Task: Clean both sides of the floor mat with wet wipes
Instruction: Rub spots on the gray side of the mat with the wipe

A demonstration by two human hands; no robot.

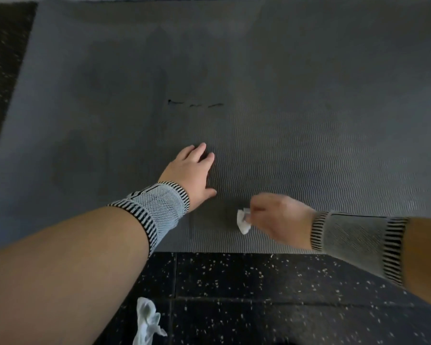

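Lying flat across most of the view, the grey floor mat (309, 145) covers a black speckled floor (284, 295), its near edge running just in front of the person. The left hand (190, 174) rests palm-down on the ribbed surface near that edge, fingers straight and close together, thumb spread out to the side. The right hand (281, 217), blurred, pinches a small crumpled white wet wipe (243, 220) between its curled fingers and thumb; the wipe sits low over the mat just beside the left thumb. Both wrists wear grey knitted bands with black stripes. A few short dark marks (194, 103) show farther up the mat. A second crumpled wipe (147, 322) lies on the floor, partly beneath the left forearm.
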